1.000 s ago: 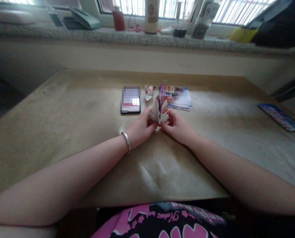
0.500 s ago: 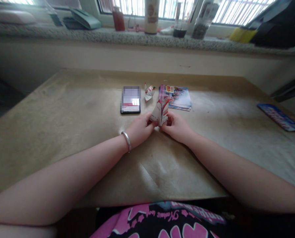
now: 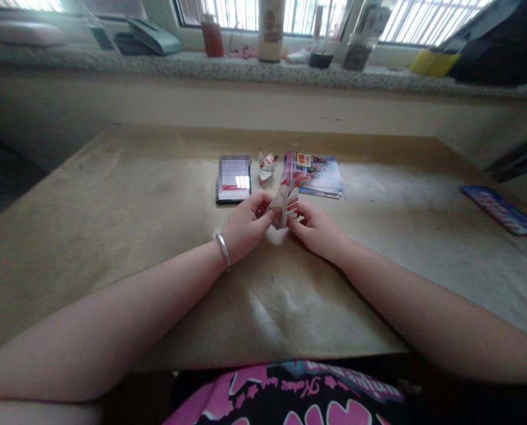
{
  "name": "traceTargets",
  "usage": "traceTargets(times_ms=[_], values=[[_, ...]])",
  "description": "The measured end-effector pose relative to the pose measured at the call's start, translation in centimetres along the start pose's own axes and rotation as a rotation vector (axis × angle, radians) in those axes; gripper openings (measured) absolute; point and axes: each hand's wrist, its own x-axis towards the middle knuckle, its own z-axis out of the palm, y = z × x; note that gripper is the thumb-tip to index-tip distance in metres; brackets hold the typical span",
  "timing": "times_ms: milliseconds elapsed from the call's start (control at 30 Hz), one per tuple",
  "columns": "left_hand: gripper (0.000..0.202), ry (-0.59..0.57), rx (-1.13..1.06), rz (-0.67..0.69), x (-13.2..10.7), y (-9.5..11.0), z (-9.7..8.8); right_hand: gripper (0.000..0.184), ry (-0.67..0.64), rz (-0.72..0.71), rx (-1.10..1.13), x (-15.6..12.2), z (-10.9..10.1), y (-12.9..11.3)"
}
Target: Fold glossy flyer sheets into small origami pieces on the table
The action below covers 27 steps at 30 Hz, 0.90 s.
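Observation:
Between both hands is a folded paper figure (image 3: 285, 208), pale with red print and pointed tips at the top. My left hand (image 3: 251, 221), with a silver bangle on its wrist, pinches the figure's left side, its thumb lying across the front. On the opposite side my right hand (image 3: 313, 225) grips the lower right edge between thumb and fingers. Just beyond stands a similar small folded paper piece (image 3: 267, 166), white with red marks. A stack of printed paper sheets (image 3: 319, 174) lies past my right hand. The figure's back is hidden.
A phone (image 3: 234, 180) with a blurred screen lies on the brown table (image 3: 157, 195) beyond my left hand. A blue printed packet (image 3: 503, 209) is at the far right. Bottles, a jar and other items line the granite windowsill (image 3: 228, 69) behind.
My left thumb has moved up onto the front of the paper figure, and the left fingers sit higher. The figure has turned slightly and looks narrower. The right hand has barely moved.

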Motion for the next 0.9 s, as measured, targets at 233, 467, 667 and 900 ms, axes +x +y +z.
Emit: traceTargets(times_ms=[233, 467, 667, 900], values=[[0.028, -0.068, -0.113, -0.009, 0.03, 0.12, 0.25, 0.016, 0.097, 0.013, 0.215, -0.05, -0.25, -0.04], [0.03, 0.037, -0.068, 0.043, -0.14, 0.49, 0.13, 0.018, 0.067, 0.026, 0.213, -0.22, 0.15, -0.32], [0.037, 0.068, -0.03, 0.044, -0.11, 0.72, 0.02, 0.023, 0.131, 0.026, 0.311, -0.59, -0.17, -0.76], [0.035, 0.076, -0.028, 0.035, -0.3, 0.84, 0.02, 0.025, 0.215, 0.056, 0.274, -0.38, -0.63, -0.98]])
